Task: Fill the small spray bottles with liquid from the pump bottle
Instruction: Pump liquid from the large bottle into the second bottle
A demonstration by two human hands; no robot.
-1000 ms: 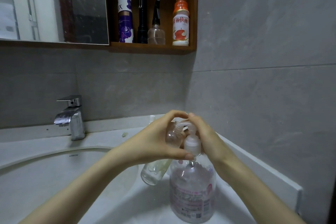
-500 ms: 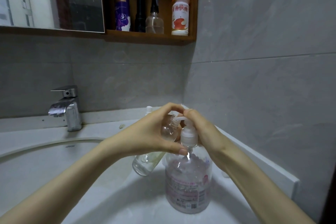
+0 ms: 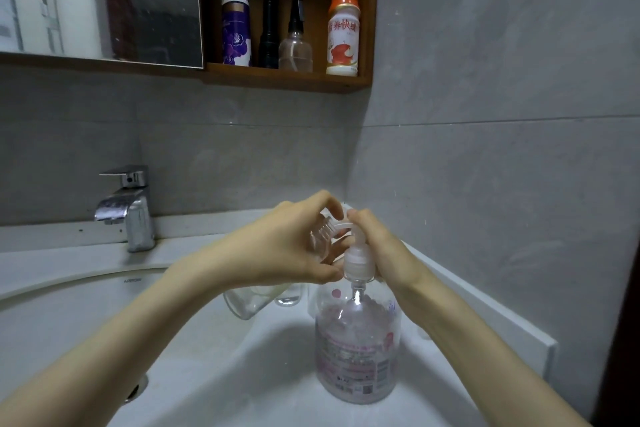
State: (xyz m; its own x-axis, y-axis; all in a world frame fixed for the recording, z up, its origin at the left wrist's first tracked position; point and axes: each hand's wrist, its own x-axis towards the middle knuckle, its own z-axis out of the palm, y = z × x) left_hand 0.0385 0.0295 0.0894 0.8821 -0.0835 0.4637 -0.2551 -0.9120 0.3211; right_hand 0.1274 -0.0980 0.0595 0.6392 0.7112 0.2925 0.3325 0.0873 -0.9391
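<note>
The pump bottle (image 3: 356,347) stands on the tabletop (image 3: 433,402) with the right hand (image 3: 377,246) curled over its top, pressing, so a lopsided push could tip or skid it. Just left of its top, the left hand (image 3: 277,253) clamps a tilted small bottle (image 3: 320,243), mouth at the spout (image 3: 341,226). If that narrow mouth drifts off, liquid would probably spill over the fingers, and a wet grip may slip.

Left hand (image 3: 277,248) gripping small spray bottle (image 3: 320,240), right hand (image 3: 379,248) on pump bottle (image 3: 356,354)
</note>
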